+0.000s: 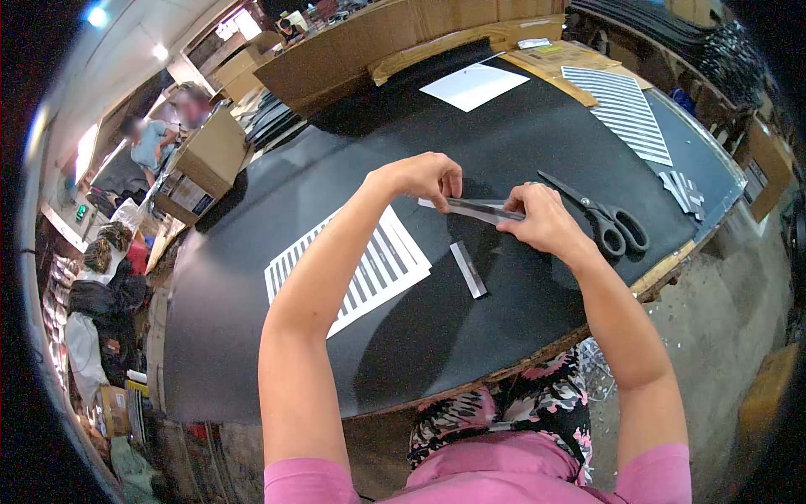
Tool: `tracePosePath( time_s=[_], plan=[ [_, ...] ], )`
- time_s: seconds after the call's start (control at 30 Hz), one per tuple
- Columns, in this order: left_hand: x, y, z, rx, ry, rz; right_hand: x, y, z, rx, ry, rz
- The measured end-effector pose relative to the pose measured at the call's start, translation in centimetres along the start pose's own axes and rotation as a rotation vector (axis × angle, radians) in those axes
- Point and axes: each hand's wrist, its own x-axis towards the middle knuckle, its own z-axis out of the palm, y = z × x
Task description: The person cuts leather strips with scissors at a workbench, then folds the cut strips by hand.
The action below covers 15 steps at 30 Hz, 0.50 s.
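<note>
My left hand (426, 179) pinches one end of a narrow black-and-white strip (480, 207). At its other end, the thumb and fingers of my right hand (541, 218) are closed on the same strip, so it stretches between both hands over the black tabletop (520, 311). A short loose strip (468, 270) lies on the table below it. Left of that, sheets printed with black and white stripes (393, 256) lie partly hidden under my left forearm. Black-handled scissors (611, 220) rest just right of my right hand, blades apart.
A plain white sheet (474, 86) lies at the far side, before a cardboard wall (403, 46). Another striped sheet (620, 109) and a small pile of cut strips (684, 195) are at the right. A cardboard box (199, 168) stands at the left edge, with people beyond.
</note>
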Motion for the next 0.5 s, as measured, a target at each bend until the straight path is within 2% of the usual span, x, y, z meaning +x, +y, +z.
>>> tracePosePath(
  time_s=[0.13,0.33,0.4,0.5],
  plan=[
    [0.3,-0.3,0.0,0.068,0.036,0.057,0.1,0.1,0.3,0.039,-0.005,0.026],
    [0.7,0.0,-0.2,0.117,-0.090,-0.049,-0.1,-0.6,-0.3,-0.034,-0.029,0.053],
    [1.0,-0.6,0.0,0.079,-0.085,-0.027,-0.3,-0.7,-0.2,-0.132,0.146,-0.060],
    [-0.1,0.4,0.1,0.082,-0.023,-0.024,-0.3,-0.3,0.2,-0.107,0.171,-0.150]
  ],
)
